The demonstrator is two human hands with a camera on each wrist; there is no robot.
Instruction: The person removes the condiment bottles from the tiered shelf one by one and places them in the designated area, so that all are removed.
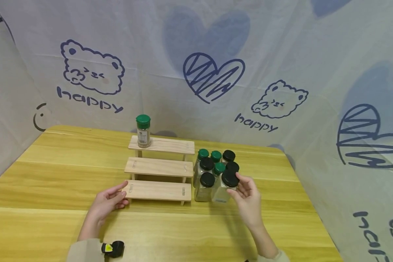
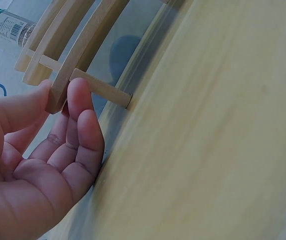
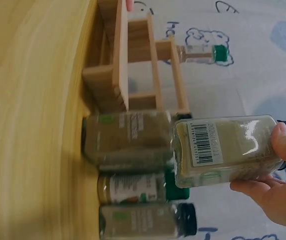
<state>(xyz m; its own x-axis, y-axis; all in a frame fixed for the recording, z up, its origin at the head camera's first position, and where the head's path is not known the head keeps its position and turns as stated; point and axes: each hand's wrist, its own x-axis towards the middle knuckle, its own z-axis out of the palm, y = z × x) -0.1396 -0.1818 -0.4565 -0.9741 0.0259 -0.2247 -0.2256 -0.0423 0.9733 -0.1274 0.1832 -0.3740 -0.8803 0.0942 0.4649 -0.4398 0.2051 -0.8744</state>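
A three-step wooden rack stands on the table, with a green-capped spice jar upright at the left end of its top step. My left hand pinches the left end of the lowest step; in the left wrist view the thumb lies on the board and fingers bend beneath it. My right hand holds a black-capped spice jar near its cap, raised off the table. The right wrist view shows pale powder and a barcode label on it. Other jars stand close behind and beside it, partly hidden.
Several green- and black-capped jars stand grouped against the rack's right side. The yellow wood-grain table ends at a printed cloth behind and on both sides. A black band is by the left sleeve.
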